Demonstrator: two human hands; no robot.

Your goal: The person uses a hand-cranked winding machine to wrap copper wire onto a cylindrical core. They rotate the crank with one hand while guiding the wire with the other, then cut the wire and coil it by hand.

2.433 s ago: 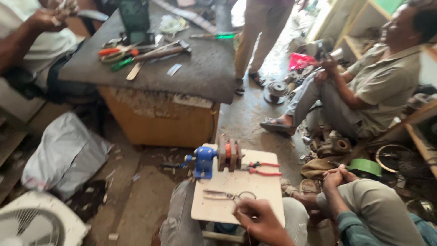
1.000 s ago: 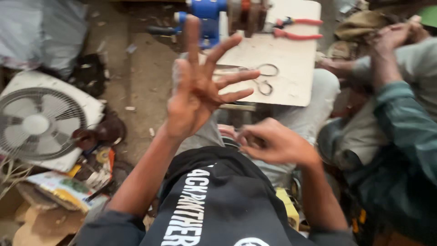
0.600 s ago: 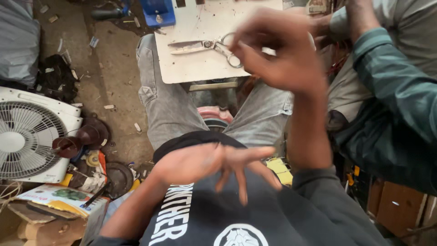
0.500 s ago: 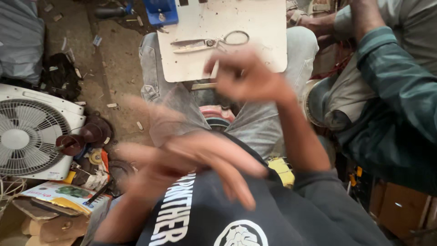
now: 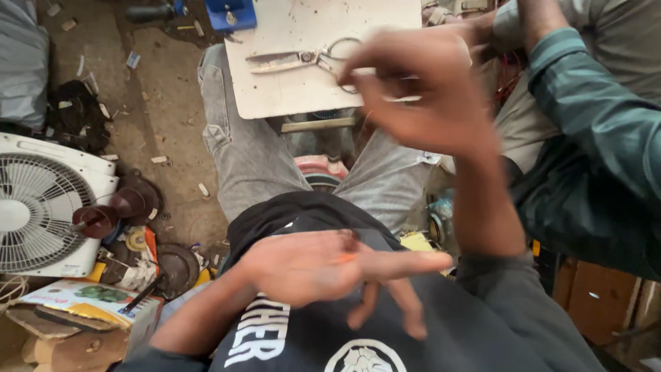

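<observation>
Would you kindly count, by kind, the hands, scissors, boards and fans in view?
Hands: 2 (left hand, right hand)
Scissors: 1
Board: 1
Fan: 1
Total: 5

Scissors point(image 5: 303, 60) lie on the board point(image 5: 296, 96) across my knees, ahead of me; my right hand point(image 5: 420, 96) hovers over the board's right edge; my left hand point(image 5: 310, 265) sits near my chest; a fan point(image 5: 41, 207) lies on the floor to my left; another person's sleeve point(image 5: 592, 138) is at my right.
</observation>
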